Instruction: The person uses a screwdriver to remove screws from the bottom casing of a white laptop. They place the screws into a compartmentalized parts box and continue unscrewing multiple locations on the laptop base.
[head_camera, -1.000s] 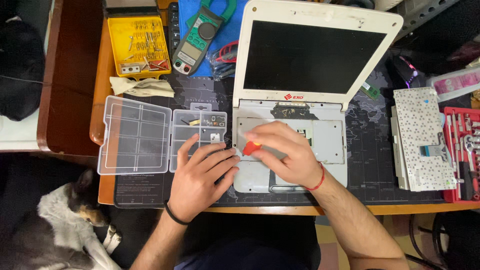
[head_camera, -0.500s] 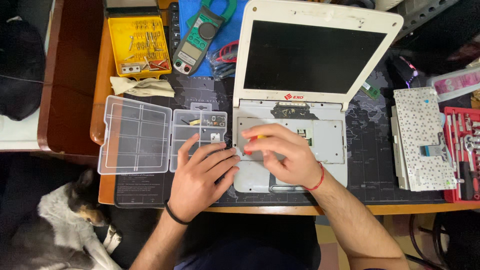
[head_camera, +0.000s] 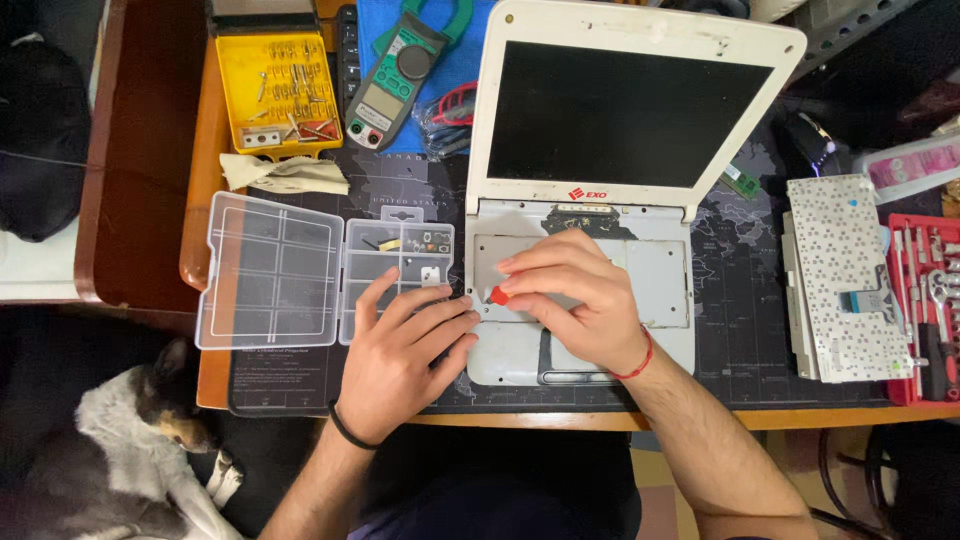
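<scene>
The right hand has turned the red-handled screwdriver to point at 9 o'clock and grips it over the laptop, suggesting a screw being worked there, while the left hand stays open and flat, at 9 o'clock from the screwdriver, beside the clear parts box.

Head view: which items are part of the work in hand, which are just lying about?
In use:
- white laptop, keyboard removed
- red-handled tool in right hand
- clear parts box beside left hand

Lying about:
- removed keyboard
- clamp meter
- yellow bit tray
- red socket set
- dog
</scene>
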